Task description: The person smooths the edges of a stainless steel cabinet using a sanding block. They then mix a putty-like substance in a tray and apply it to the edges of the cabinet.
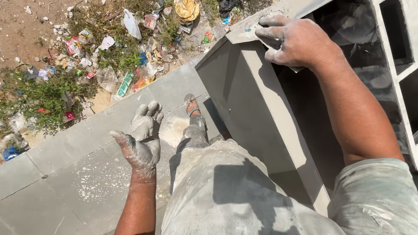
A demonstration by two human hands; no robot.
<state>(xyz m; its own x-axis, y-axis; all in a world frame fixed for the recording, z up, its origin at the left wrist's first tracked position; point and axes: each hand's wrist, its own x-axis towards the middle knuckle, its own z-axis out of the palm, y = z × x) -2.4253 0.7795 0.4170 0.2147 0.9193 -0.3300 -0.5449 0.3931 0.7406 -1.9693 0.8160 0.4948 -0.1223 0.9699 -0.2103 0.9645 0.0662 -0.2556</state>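
We hold our right hand (292,40) far out at upper right, arm stretched, fingers (272,21) curled over a flat grey trowel blade (246,31) pressed on the top edge of a grey plastered wall (244,95). The blade lies under those fingers, jutting left. Our left hand (141,137) hangs open and empty, fingers spread and caked in grey plaster, above the grey paved ledge (78,165). Our sandalled foot (190,104) stands just right of it. Litter (117,52) lies far left.
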